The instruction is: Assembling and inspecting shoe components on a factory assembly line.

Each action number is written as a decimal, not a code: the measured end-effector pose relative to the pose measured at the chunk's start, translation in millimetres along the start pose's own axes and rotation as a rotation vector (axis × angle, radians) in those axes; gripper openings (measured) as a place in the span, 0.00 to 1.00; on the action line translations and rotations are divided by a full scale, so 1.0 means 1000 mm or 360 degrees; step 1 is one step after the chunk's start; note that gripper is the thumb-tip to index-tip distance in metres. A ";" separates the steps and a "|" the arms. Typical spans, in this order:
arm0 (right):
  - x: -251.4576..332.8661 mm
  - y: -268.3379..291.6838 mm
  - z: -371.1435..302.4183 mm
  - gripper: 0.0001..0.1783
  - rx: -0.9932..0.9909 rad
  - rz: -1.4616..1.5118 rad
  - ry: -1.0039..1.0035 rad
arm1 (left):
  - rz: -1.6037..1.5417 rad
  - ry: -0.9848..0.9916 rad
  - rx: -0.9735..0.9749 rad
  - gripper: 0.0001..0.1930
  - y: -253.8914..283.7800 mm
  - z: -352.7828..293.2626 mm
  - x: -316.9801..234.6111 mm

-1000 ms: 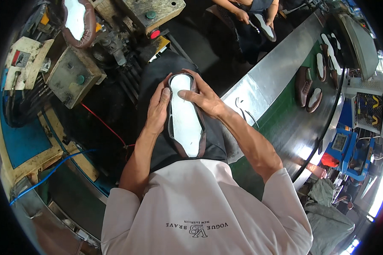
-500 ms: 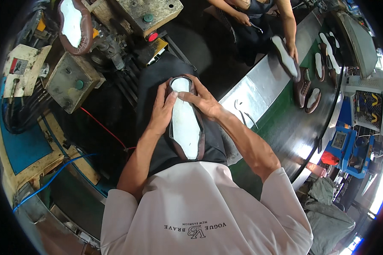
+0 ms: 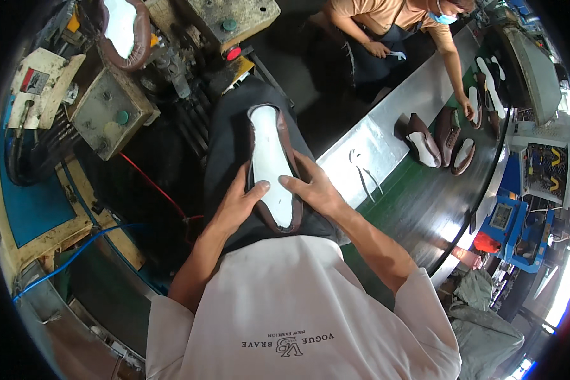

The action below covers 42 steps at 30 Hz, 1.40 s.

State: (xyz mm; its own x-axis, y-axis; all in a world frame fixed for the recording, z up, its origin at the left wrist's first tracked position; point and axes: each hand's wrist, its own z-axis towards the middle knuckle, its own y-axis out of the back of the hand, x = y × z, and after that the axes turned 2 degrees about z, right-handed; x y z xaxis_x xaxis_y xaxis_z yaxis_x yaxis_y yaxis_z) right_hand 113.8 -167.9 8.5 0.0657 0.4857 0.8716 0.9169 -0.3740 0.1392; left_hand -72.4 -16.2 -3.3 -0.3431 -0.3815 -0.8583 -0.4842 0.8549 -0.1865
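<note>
A brown shoe upper with a white insole board (image 3: 269, 149) on its underside lies lengthwise over my dark-trousered lap, sole side up. My left hand (image 3: 242, 199) is wrapped round its left edge, thumb pressed on the white board. On the opposite edge, my right hand (image 3: 313, 189) grips it the same way, its thumb also on the board. Both hands are on the half nearer to me; the far end is uncovered. The fingers beneath the shoe are hidden.
Worn machinery with a green-button box (image 3: 107, 117) stands left; another brown shoe (image 3: 133, 50) hangs over it. At right, several shoes (image 3: 448, 133) rest on a green conveyor (image 3: 418, 209) with a metal edge holding dark tongs (image 3: 364, 177). A masked co-worker's hand (image 3: 465, 107) reaches there.
Both my hands have slid from the shoe's far end to the part nearer me. The co-worker has leaned in, put a white-soled shoe on the conveyor and moved a hand to the shoes beyond.
</note>
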 end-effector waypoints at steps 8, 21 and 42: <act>0.009 0.015 -0.034 0.52 0.0124 -0.0711 0.0550 | -0.0808 0.0110 0.0268 0.41 0.007 -0.019 0.002; 0.046 -0.005 -0.056 0.40 0.0172 -0.1612 0.0806 | 0.0850 -0.0738 -0.0920 0.26 0.055 0.089 -0.014; 0.051 -0.001 -0.045 0.39 0.0199 -0.1609 0.0788 | 0.0133 -0.0039 -0.0637 0.40 0.056 0.051 -0.041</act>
State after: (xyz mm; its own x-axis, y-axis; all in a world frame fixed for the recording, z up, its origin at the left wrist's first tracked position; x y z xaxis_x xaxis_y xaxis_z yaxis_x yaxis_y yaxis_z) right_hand 98.5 -178.7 74.0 -0.8653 0.1436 0.4802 0.4961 0.1077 0.8616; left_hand -44.5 65.0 -3.0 -0.3773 -0.3040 -0.8748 -0.7320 0.6765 0.0806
